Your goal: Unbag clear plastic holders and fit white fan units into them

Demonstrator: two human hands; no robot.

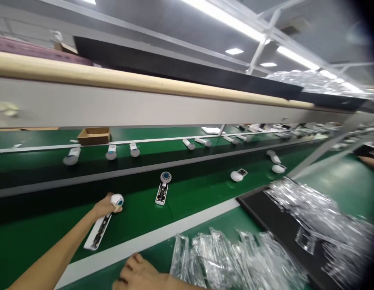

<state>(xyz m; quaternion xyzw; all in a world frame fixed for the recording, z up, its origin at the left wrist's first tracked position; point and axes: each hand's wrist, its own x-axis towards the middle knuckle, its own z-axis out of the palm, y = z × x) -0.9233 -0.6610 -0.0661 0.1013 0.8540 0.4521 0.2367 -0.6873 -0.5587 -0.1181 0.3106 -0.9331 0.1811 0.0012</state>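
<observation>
A: What has the left hand (106,207) got?
B: A white handheld device (98,233), gripped near its round head; the long body slants down toward the near edge of the green belt (193,199), its open face showing a dark circuit board.
A: And the right hand (139,274)?
B: Palm down, nearer the wearer, across the white strip (156,237); its fingers are bent, but their undersides are hidden, so I cannot tell whether they are closed on anything.
A: What lies closest to it?
B: A heap of clear plastic pieces (217,255), just to its right; beyond that, a black tray (282,223) carries more clear plastic.
A: Anything else on the same belt?
B: A 2nd device (162,189), well apart from the left hand, round head pointing away and board showing; 3 more white devices lie farther right; behind, on the far side, stands a cardboard box (94,137), with several white devices in front of it and to its right.
</observation>
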